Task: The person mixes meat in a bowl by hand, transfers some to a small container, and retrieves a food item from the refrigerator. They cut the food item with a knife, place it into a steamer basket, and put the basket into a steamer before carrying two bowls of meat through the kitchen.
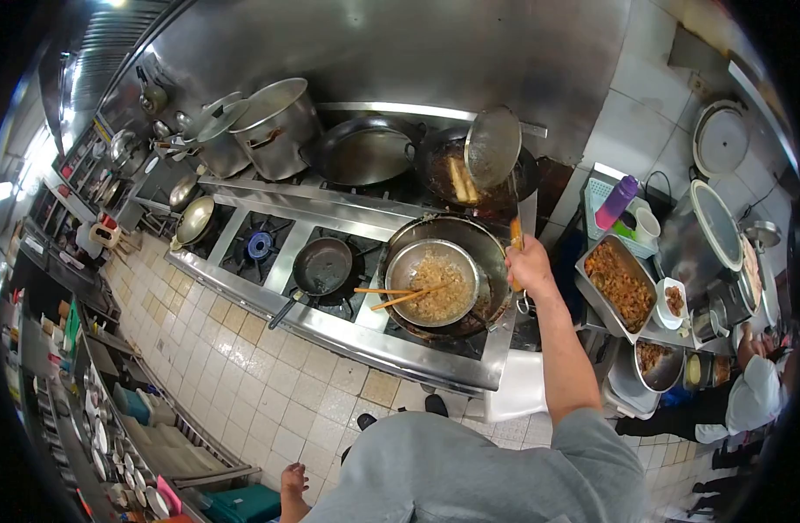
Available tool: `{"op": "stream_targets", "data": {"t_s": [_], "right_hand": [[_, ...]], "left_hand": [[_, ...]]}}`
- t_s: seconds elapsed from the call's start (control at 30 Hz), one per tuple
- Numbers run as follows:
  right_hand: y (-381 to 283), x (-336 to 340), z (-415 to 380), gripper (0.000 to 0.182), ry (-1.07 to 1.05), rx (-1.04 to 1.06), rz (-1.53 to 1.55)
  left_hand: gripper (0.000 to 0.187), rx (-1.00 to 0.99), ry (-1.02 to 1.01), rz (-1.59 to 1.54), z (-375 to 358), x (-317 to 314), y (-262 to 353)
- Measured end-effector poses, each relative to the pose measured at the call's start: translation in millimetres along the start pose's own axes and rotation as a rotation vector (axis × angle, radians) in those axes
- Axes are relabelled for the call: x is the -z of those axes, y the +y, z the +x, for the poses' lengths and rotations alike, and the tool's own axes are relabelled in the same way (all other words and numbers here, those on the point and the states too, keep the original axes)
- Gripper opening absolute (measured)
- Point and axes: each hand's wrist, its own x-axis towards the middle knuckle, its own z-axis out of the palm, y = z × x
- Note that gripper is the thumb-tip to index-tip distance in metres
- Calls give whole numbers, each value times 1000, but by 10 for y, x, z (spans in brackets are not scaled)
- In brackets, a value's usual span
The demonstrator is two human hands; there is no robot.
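Observation:
My right hand point(529, 263) is closed around the wooden handle of a mesh strainer point(493, 146). The strainer's round head is tilted up over the right side of a dark wok point(431, 166). Several golden-brown rolls point(462, 181) lie together in the wok's dark oil, beside the strainer head. Nearer to me, a metal bowl point(400, 259) with light brown crumbly food point(439, 288) sits inside a large blackened wok point(496, 248). A pair of wooden chopsticks point(398, 297) rests across the bowl. Low at my side, my left hand point(294, 479) hangs with loosely curled, parted fingers, holding nothing.
A small frying pan point(322, 266) sits on the stove left of the bowl. A blue flame point(260, 245) shows at another burner. Behind stand a large wok point(368, 150) and tall pots point(276, 126). To my right are a food tray point(622, 288) and another person point(749, 397).

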Motion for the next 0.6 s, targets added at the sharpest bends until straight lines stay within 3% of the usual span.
{"op": "stream_targets", "data": {"t_s": [0.13,0.17,0.27,0.33,0.4,0.47,0.53,0.57,0.6], "right_hand": [[5,-276,-18,11,33,-39,-107],[106,-318,70,22,6,-38,-162],[-104,-383,-143,12,13,-27,-140],[-151,-467,-160,16,25,18,-143],[24,-612,65,21,58,184,-336],[268,-653,140,28,68,160,-410],[227,-628,13,32,195,563,-543],[-171,-564,-217,37,-42,41,-332],[-59,-574,-96,37,-45,40,-337]], "left_hand": [[54,5,-116,-12,134,0,-111],[54,4,-120,-9,115,-14,-120],[55,8,-80,63,131,-19,-37],[56,18,-137,-108,335,68,-156],[55,1,-129,-25,373,79,-141],[54,-19,-119,58,310,106,-162],[52,-18,-89,-107,363,99,-9],[52,-24,-92,-121,407,39,69],[50,-58,-88,-142,417,28,108]]}}
